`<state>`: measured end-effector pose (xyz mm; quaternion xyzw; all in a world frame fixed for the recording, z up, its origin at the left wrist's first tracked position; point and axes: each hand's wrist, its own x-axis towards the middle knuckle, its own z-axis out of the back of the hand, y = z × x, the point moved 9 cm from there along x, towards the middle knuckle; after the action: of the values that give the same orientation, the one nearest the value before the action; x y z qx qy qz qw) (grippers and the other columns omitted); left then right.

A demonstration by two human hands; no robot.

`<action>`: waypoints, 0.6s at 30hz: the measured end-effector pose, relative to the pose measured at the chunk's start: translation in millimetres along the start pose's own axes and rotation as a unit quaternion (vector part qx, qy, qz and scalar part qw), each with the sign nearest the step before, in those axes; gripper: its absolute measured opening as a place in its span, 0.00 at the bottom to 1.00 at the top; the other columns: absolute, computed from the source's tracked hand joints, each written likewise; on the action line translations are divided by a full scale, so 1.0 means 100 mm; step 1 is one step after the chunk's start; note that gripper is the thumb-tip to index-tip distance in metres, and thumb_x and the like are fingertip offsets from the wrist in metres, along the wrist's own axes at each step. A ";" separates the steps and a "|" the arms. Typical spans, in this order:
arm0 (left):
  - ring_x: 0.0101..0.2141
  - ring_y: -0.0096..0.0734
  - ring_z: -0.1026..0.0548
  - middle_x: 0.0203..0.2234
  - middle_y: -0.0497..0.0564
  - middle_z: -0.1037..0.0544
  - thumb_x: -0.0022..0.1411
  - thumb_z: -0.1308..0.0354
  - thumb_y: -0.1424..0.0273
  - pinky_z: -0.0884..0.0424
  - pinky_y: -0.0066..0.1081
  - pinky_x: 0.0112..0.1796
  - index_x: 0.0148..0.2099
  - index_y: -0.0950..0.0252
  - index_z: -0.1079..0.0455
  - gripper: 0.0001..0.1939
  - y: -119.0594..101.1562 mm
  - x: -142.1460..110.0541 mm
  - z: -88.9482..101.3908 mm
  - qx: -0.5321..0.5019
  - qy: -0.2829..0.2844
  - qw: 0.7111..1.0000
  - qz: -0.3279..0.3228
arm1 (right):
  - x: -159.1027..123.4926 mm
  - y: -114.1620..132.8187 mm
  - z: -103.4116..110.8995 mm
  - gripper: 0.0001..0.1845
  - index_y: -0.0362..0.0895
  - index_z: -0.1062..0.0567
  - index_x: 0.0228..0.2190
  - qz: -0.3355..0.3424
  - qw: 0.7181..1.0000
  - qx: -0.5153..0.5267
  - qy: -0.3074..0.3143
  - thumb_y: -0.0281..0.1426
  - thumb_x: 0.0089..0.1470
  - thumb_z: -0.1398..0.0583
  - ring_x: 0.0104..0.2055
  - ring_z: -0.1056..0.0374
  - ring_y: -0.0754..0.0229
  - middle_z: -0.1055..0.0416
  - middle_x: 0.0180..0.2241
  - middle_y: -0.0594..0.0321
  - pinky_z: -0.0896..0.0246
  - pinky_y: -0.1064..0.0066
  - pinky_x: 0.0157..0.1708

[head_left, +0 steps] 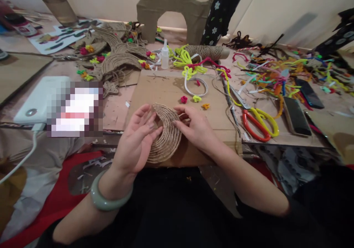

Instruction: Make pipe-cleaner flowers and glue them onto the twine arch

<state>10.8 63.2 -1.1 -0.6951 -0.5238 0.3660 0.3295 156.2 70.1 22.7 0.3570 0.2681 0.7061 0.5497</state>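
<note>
A crescent covered in rows of brown twine (pixel 168 144) stands between my two hands at the front edge of a cardboard sheet (pixel 155 87). Against its inner curve, my left hand (pixel 135 137) steadies it with loosely curled fingers; the palm hides part of its lower left. My right hand (pixel 195 126) grips the outer right edge, thumb on the face and fingers behind. Just beyond lie small fuzzy flowers: a red one (pixel 184 99), a yellow one (pixel 197 99) and an orange one (pixel 205 106). A coil of white ribbon (pixel 205 89) rests behind them.
Red-and-yellow-handled scissors (pixel 257 130) and a phone (pixel 296 116) lie to the right, before a heap of coloured pipe cleaners (pixel 279 76). A glue bottle (pixel 165 58) and twine roll (pixel 212 52) stand behind. At left are finished twine crescents (pixel 121 61) and a white power bank (pixel 41 100).
</note>
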 end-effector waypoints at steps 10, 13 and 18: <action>0.29 0.22 0.25 0.31 0.46 0.24 0.48 0.32 0.74 0.26 0.22 0.30 0.38 0.64 0.29 0.14 0.14 -0.07 -0.01 -0.064 -0.043 0.996 0.043 | -0.29 0.16 0.09 0.20 0.48 0.36 0.49 -0.008 0.979 0.194 -0.064 0.26 0.54 0.44 0.34 0.32 0.65 0.31 0.40 0.60 0.32 0.73 0.30; 0.26 0.21 0.25 0.27 0.46 0.23 0.45 0.30 0.74 0.27 0.20 0.27 0.31 0.67 0.29 0.11 0.15 -0.09 -0.01 -0.050 -0.050 0.996 0.061 | -0.38 0.26 0.13 0.21 0.48 0.36 0.50 0.005 0.982 0.176 -0.065 0.25 0.54 0.44 0.35 0.32 0.65 0.31 0.38 0.61 0.33 0.74 0.30; 0.21 0.21 0.26 0.22 0.47 0.22 0.44 0.29 0.71 0.27 0.21 0.26 0.29 0.68 0.28 0.11 0.26 -0.19 -0.11 -0.013 -0.015 0.995 0.100 | -0.41 0.33 0.14 0.25 0.46 0.36 0.51 0.001 0.995 0.100 -0.029 0.27 0.51 0.41 0.36 0.31 0.62 0.29 0.39 0.60 0.32 0.70 0.33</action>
<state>29.0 37.6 -14.4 -0.7429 -0.4612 0.4004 0.2740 154.3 21.8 47.7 0.4306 0.3211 0.6660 0.5176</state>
